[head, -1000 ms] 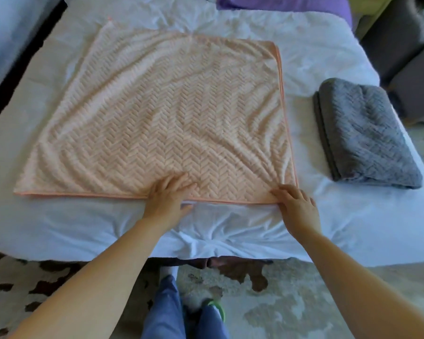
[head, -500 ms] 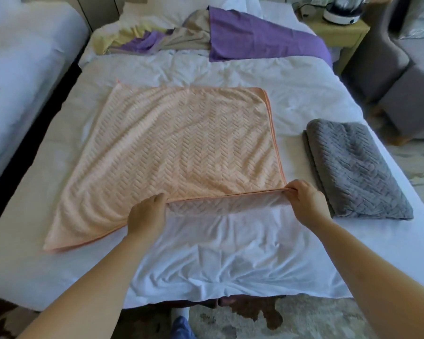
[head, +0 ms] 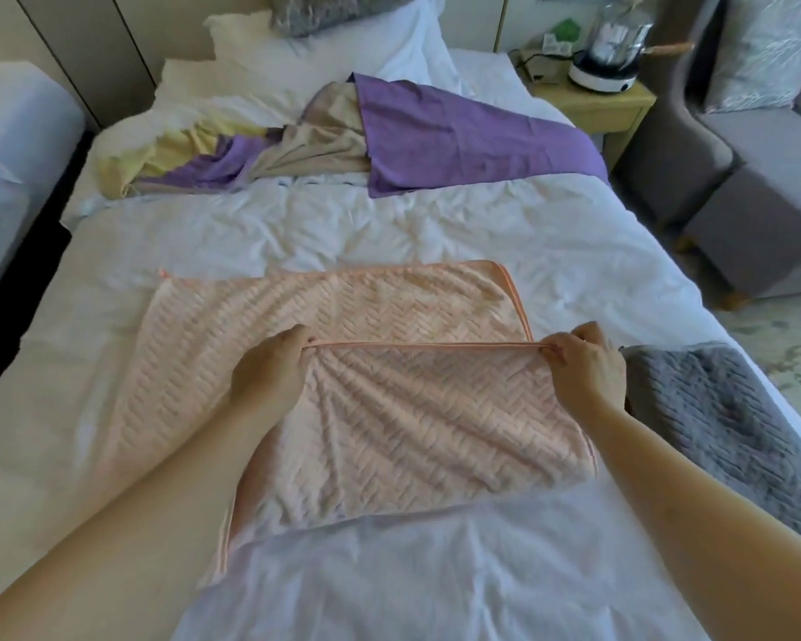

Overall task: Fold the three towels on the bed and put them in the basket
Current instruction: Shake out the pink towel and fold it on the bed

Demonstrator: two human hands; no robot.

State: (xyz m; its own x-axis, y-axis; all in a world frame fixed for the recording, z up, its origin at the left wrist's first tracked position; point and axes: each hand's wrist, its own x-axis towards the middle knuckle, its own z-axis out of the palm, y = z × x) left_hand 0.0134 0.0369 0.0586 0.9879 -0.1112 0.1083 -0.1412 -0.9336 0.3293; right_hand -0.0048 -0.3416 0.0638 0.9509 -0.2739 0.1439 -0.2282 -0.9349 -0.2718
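Note:
A peach towel (head: 389, 409) with a herringbone weave lies in the middle of the white bed (head: 389, 233). Its near edge is lifted and carried over the far half. My left hand (head: 269, 367) pinches that edge near its middle, and my right hand (head: 583, 363) pinches its right corner. The edge is stretched taut between them above the towel. A folded grey towel (head: 722, 432) lies to the right, beside my right forearm. No basket is in view.
Purple, beige and yellow cloths (head: 458, 131) are heaped at the head of the bed below white pillows (head: 343, 53). A bedside table (head: 611, 104) with a kettle (head: 611, 43) stands at the back right, and a grey armchair (head: 750, 145) beyond it. Another bed (head: 10, 145) is on the left.
Both hands took hold of the towel's near edge, lifted it and carried it away from me over the far half. The view tilted up toward the head of the bed.

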